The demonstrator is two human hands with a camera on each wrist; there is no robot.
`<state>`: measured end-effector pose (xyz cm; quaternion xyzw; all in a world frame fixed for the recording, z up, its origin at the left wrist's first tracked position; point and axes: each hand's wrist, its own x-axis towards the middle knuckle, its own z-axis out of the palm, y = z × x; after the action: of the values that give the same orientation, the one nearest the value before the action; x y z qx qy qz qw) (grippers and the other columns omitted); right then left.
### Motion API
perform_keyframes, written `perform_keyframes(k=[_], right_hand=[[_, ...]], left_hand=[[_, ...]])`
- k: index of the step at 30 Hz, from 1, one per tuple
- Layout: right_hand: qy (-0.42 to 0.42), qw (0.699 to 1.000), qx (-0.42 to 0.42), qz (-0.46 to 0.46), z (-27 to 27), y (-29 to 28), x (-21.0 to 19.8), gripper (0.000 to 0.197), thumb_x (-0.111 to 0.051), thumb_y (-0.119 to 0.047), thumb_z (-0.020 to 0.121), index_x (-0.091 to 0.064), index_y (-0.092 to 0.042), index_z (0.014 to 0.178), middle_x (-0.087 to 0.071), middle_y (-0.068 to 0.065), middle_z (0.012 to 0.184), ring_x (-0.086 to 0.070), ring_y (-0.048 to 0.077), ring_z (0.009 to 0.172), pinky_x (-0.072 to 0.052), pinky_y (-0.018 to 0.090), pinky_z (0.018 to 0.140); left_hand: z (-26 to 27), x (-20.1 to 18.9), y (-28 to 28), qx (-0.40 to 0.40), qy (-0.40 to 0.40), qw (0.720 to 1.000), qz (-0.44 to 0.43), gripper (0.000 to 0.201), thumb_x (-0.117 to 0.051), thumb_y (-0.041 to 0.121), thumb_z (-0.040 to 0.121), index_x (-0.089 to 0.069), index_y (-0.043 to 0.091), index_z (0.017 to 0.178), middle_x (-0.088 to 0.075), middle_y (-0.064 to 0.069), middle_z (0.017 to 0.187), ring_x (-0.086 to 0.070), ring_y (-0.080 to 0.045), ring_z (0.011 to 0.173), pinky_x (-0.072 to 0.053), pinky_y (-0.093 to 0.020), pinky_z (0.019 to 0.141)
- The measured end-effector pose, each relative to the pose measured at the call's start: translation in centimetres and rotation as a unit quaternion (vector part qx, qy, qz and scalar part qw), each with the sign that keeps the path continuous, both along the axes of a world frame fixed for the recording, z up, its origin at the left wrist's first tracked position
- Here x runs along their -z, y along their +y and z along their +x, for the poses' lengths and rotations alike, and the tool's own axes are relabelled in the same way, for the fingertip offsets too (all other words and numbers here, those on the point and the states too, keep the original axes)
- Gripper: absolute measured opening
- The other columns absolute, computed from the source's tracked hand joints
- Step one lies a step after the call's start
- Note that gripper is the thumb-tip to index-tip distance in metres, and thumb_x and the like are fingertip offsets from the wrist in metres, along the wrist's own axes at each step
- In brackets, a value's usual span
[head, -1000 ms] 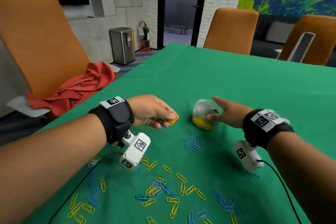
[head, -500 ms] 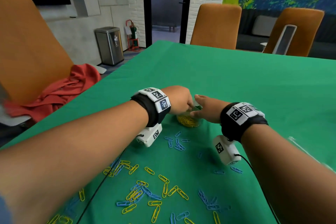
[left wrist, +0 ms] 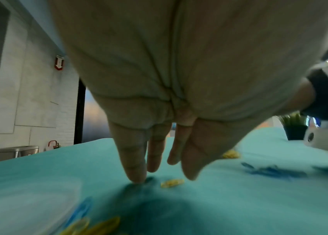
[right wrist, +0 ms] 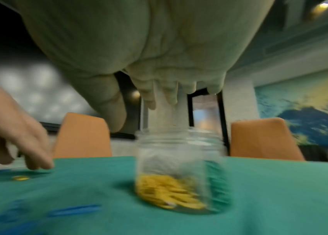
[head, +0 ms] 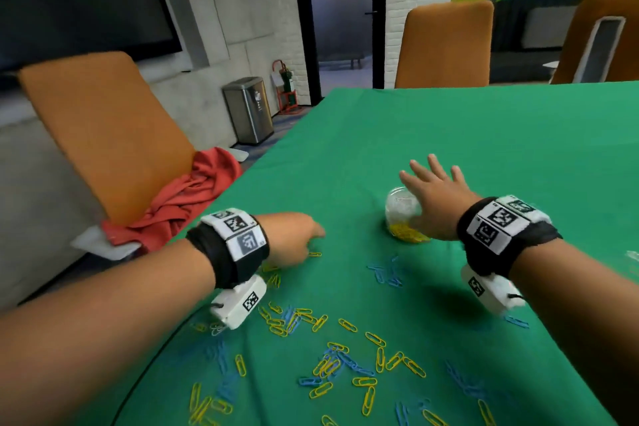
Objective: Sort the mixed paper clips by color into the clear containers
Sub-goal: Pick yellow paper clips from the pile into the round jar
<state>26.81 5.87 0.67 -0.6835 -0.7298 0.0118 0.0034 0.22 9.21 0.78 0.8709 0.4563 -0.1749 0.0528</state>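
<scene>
Yellow clip (head: 314,254) on the table (head: 484,135): left hand (head: 294,239), fingers relaxed and empty, should pinch it cleanly; right hand (head: 439,197) hovers spread above the jar (head: 401,214).

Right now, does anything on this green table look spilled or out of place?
Nothing is damaged. Yellow and blue paper clips lie scattered loose over the cloth, still unsorted, while the clear jar stands upright holding only yellow ones.

Bare forearms, black wristbands (head: 231,252) with white tag-printed patches, white wrist cameras (head: 238,304) underneath.
</scene>
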Motion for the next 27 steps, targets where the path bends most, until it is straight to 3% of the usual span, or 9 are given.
perform_keyframes(k=[3,5,6,9,12,16,19,23,27], right_hand=[[-0.008,0.992,-0.089,0.091,-4.6,-3.1,-0.7,0.041,-0.061,-0.036,0.082,-0.054,-0.036,0.122,-0.046,-0.001,0.138,-0.038,0.027,0.132,-0.035,0.042,0.106],[-0.006,0.987,-0.161,0.027,-7.8,-5.4,-0.7,0.022,-0.060,-0.032,0.084,-0.062,-0.027,0.105,-0.062,0.001,0.111,-0.058,0.026,0.107,-0.048,0.033,0.085],[-0.018,0.983,-0.180,-0.038,-9.2,-6.4,-0.6,0.022,-0.061,-0.034,0.086,-0.064,-0.022,0.105,-0.065,0.004,0.105,-0.062,0.028,0.101,-0.047,0.028,0.077],[-0.082,0.964,-0.205,-0.147,-11.2,-7.7,0.1,0.037,-0.065,-0.040,0.087,-0.067,-0.012,0.111,-0.067,0.009,0.108,-0.063,0.030,0.099,-0.041,0.027,0.069],[-0.121,0.956,-0.219,-0.153,-11.8,-7.8,0.6,0.026,-0.056,-0.027,0.093,-0.067,-0.008,0.107,-0.067,0.012,0.105,-0.061,0.032,0.088,-0.043,0.029,0.069],[-0.022,0.970,-0.194,-0.142,-11.0,-8.7,0.2,0.018,-0.052,-0.014,0.089,-0.063,-0.013,0.104,-0.063,0.008,0.097,-0.049,0.025,0.079,-0.034,0.024,0.060],[0.064,0.980,-0.146,-0.120,-10.2,-8.8,0.3,0.027,-0.051,-0.013,0.086,-0.058,-0.028,0.107,-0.064,0.000,0.099,-0.052,0.023,0.082,-0.045,0.027,0.068],[0.054,0.975,-0.165,-0.138,-11.5,-8.9,0.4,0.033,-0.049,-0.008,0.087,-0.060,-0.025,0.113,-0.064,0.003,0.108,-0.058,0.026,0.093,-0.037,0.027,0.069],[0.036,0.966,-0.215,-0.138,-12.7,-8.7,0.8,0.027,-0.060,-0.022,0.090,-0.066,-0.022,0.115,-0.067,0.003,0.110,-0.061,0.026,0.101,-0.037,0.025,0.072]], left_hand=[[-1.6,2.0,-1.5,0.023,0.025,0.999,0.001,0.044,-0.060,0.027,0.092,-0.055,0.025,0.136,-0.056,-0.006,0.133,-0.056,-0.028,0.122,-0.047,-0.039,0.101],[-1.9,2.5,-2.2,0.027,-0.008,0.999,0.031,0.037,-0.064,0.029,0.091,-0.062,0.027,0.128,-0.058,-0.003,0.125,-0.058,-0.026,0.117,-0.047,-0.034,0.096],[-1.9,2.5,-2.4,0.031,-0.029,0.998,0.052,0.030,-0.064,0.029,0.090,-0.066,0.027,0.120,-0.062,-0.001,0.119,-0.060,-0.026,0.112,-0.049,-0.033,0.091],[-1.7,2.5,-3.1,0.022,-0.048,0.996,0.076,0.014,-0.062,0.026,0.088,-0.069,0.025,0.101,-0.068,0.004,0.106,-0.063,-0.022,0.101,-0.049,-0.030,0.082],[-1.8,2.3,-3.8,0.025,-0.051,0.994,0.091,0.010,-0.057,0.026,0.088,-0.065,0.025,0.094,-0.069,0.003,0.099,-0.063,-0.022,0.094,-0.048,-0.031,0.076],[-2.2,2.1,-5.3,0.044,-0.134,0.985,0.097,0.010,-0.061,0.029,0.086,-0.068,0.027,0.093,-0.071,0.006,0.092,-0.064,-0.013,0.086,-0.048,-0.025,0.074],[-2.8,2.5,-6.6,0.053,-0.129,0.990,0.036,0.023,-0.060,0.030,0.086,-0.072,0.032,0.105,-0.073,0.008,0.098,-0.066,-0.008,0.089,-0.051,-0.023,0.079],[-3.6,2.9,-7.2,0.051,-0.111,0.993,0.008,0.034,-0.058,0.034,0.080,-0.070,0.038,0.111,-0.071,0.011,0.102,-0.066,-0.009,0.091,-0.054,-0.026,0.083],[-3.6,2.9,-7.6,0.031,-0.105,0.994,0.015,0.025,-0.069,0.034,0.078,-0.073,0.033,0.102,-0.072,0.007,0.093,-0.067,-0.012,0.084,-0.054,-0.028,0.076]])
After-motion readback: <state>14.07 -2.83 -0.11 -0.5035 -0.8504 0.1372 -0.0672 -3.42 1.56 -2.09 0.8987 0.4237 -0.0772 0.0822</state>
